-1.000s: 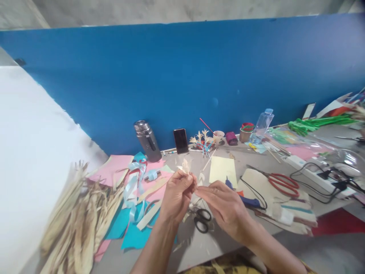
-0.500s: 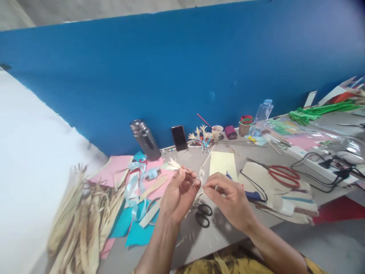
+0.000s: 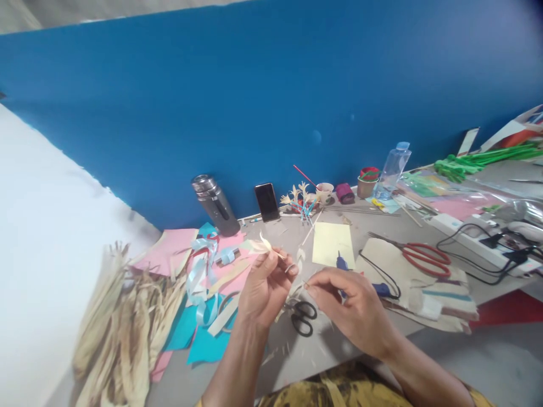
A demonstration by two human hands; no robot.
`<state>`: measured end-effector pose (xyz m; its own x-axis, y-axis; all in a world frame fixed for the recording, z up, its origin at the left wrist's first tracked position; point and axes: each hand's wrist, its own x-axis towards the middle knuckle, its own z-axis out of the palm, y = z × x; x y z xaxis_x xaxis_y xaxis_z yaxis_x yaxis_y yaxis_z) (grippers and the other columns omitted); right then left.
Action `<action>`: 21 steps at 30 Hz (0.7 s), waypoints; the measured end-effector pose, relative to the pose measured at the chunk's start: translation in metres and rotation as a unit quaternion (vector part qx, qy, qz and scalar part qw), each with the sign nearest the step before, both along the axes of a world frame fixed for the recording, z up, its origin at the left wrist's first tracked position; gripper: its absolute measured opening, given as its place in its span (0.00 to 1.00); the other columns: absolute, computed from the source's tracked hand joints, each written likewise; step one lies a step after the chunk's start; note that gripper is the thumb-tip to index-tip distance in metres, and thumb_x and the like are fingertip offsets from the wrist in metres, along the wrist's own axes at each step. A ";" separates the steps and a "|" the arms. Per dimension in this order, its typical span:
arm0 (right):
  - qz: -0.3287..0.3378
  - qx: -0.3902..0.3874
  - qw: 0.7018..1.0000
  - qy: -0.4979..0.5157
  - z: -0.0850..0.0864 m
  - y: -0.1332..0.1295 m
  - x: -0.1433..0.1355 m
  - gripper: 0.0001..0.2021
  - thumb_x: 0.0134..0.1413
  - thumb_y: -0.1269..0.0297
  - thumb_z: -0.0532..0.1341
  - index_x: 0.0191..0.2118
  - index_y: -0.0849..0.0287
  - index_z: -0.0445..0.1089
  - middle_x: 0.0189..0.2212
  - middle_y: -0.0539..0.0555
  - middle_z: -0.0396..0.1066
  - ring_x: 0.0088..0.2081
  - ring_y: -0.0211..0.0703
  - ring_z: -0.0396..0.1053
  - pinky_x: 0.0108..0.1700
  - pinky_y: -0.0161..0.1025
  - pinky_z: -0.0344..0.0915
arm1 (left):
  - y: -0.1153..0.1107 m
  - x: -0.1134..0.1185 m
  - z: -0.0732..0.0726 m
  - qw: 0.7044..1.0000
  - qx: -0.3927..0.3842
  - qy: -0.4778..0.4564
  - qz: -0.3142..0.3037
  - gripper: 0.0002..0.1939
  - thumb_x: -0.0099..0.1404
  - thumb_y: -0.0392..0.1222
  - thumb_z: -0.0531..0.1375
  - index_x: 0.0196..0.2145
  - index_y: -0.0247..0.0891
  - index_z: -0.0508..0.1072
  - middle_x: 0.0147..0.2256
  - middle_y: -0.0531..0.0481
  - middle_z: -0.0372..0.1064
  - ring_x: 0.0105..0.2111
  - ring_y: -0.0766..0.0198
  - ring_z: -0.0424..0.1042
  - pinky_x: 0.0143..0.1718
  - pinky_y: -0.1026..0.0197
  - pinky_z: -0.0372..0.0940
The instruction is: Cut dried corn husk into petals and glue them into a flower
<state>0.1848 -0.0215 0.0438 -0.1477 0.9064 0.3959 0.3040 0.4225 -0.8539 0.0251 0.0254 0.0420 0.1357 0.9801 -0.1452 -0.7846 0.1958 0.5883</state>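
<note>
My left hand [image 3: 263,291] is closed in a pinch round the base of a small cream flower [image 3: 260,246] that looks made of corn husk. Its petals point up and left, and a thin stem or strand runs between my fingers. To the right, my right hand [image 3: 354,302] has thumb and forefinger pressed together; a tiny pale bit shows at the tips, too small to name. The two hands are a little apart. Black-handled scissors [image 3: 303,318] lie on the table between and below them. Pale husk pieces [image 3: 301,257] lie just behind my fingers.
Dried corn husks [image 3: 127,339] are heaped at the left. A dark flask [image 3: 216,206], a phone [image 3: 267,202], finished husk flowers [image 3: 302,198] and a plastic bottle [image 3: 392,172] stand along the blue wall. Red-handled scissors [image 3: 426,259], a blue glue gun [image 3: 341,261] and a power strip [image 3: 462,237] lie right.
My right hand has moved a little right and down, widening the gap to my left hand. The flower in my left hand has turned slightly. The view has shifted a little.
</note>
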 end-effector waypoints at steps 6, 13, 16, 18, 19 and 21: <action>-0.007 0.007 1.000 0.004 0.001 0.002 -0.002 0.08 0.58 0.68 0.59 0.29 0.59 0.73 0.21 0.49 0.69 0.23 0.36 0.64 0.27 0.30 0.60 | -0.002 -0.001 0.001 1.000 0.014 0.021 -0.003 0.15 0.45 0.40 0.76 0.27 0.36 0.76 0.27 0.54 0.68 0.30 0.66 0.67 0.30 0.61 0.62; -0.004 0.012 1.000 0.012 0.000 0.003 -0.003 0.07 0.57 0.70 0.59 0.29 0.59 0.72 0.21 0.48 0.69 0.23 0.34 0.64 0.27 0.30 0.59 | -0.002 -0.001 0.000 1.000 0.019 0.021 -0.007 0.14 0.47 0.39 0.75 0.27 0.36 0.74 0.26 0.55 0.66 0.29 0.67 0.66 0.30 0.61 0.62; -0.004 0.002 1.000 0.013 -0.002 0.003 -0.003 0.07 0.57 0.70 0.59 0.29 0.59 0.72 0.21 0.47 0.69 0.23 0.34 0.63 0.27 0.30 0.59 | -0.003 0.000 -0.001 1.000 0.021 0.019 -0.013 0.14 0.47 0.40 0.75 0.27 0.36 0.74 0.26 0.55 0.66 0.29 0.67 0.65 0.31 0.61 0.62; -0.004 -0.006 1.000 0.014 -0.004 0.003 -0.002 0.08 0.58 0.69 0.59 0.29 0.59 0.72 0.22 0.47 0.68 0.23 0.34 0.62 0.27 0.30 0.58 | -0.003 0.000 -0.001 0.999 0.022 0.021 -0.014 0.14 0.47 0.40 0.75 0.27 0.36 0.74 0.27 0.55 0.66 0.29 0.67 0.65 0.32 0.61 0.62; -0.005 -0.009 1.000 0.014 -0.005 0.003 -0.002 0.08 0.58 0.69 0.58 0.29 0.59 0.72 0.22 0.48 0.68 0.23 0.34 0.62 0.26 0.30 0.58 | -0.004 0.000 -0.001 0.999 0.023 0.023 -0.014 0.14 0.47 0.40 0.75 0.27 0.36 0.74 0.27 0.55 0.66 0.29 0.67 0.65 0.32 0.61 0.62; -0.006 -0.013 1.000 0.013 -0.006 0.003 -0.002 0.08 0.58 0.68 0.58 0.29 0.59 0.72 0.21 0.48 0.68 0.23 0.35 0.61 0.26 0.30 0.57 | -0.004 0.000 -0.002 0.999 0.025 0.027 -0.014 0.14 0.47 0.41 0.75 0.27 0.37 0.74 0.27 0.55 0.65 0.29 0.67 0.65 0.32 0.61 0.62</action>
<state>0.1830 -0.0183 0.0383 -0.1274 0.9183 0.3748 0.2867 0.3958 -0.8724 0.0256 0.0215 0.0401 0.1557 0.9822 -0.1048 -0.7466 0.1865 0.6387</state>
